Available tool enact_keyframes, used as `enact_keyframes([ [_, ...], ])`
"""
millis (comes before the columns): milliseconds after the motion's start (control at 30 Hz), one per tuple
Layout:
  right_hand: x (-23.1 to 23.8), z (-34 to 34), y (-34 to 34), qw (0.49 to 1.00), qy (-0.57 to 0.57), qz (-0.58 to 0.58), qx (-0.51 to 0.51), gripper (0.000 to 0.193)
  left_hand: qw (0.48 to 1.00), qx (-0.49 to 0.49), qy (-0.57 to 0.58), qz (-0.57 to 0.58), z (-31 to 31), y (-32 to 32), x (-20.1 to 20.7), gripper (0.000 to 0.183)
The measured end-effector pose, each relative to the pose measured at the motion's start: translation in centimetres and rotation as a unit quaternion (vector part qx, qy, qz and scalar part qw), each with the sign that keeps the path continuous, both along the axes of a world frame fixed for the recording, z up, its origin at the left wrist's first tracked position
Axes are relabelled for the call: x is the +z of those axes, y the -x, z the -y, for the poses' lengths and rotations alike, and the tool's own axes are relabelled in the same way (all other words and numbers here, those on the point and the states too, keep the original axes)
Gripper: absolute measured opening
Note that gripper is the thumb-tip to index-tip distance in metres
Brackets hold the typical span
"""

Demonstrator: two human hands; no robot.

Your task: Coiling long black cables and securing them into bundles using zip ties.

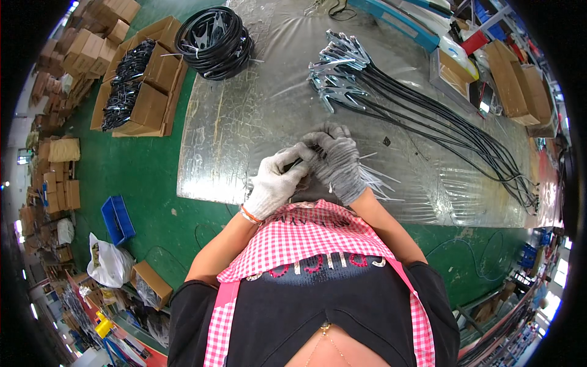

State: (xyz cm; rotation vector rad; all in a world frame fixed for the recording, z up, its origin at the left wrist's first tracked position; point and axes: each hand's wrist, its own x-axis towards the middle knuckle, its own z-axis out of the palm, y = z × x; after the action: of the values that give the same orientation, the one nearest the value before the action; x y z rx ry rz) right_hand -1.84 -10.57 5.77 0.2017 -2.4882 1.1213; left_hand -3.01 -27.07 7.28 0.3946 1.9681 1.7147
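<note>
My left hand (276, 185), in a white knit glove, is closed in front of my apron. Against it is my right hand (340, 164) in a grey glove, its fingers curled and meeting the left fingertips. A dark bit shows between them, but the gloves hide what it is. Thin white cable ties (379, 181) lie on the table just right of my right hand. Beyond my hands lies a bundle of black cables (428, 131), with several metal spring clamps (340, 73) at its left end. A coil of black cable (214, 46) rests at the table's far left corner.
The table (244, 128) has a clear plastic cover. Cardboard boxes (143, 101) holding black cables stand on the green floor at left, with a blue crate (117, 220) nearer. A blue tray (397, 21) and an open carton (510, 82) sit at the far right.
</note>
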Motion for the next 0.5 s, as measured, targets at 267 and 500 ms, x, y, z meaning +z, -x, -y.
enact_keyframes([
  [267,1.1,0.1,-2.4,0.918,0.372,0.119,0.077,0.008,0.970,0.145,-0.076,0.180,0.1,0.1,1.7,0.024],
  [500,-1.0,0.2,0.0,0.787,0.491,0.339,0.160,0.028,0.945,0.092,-0.098,0.297,1.9,2.0,3.6,0.038],
])
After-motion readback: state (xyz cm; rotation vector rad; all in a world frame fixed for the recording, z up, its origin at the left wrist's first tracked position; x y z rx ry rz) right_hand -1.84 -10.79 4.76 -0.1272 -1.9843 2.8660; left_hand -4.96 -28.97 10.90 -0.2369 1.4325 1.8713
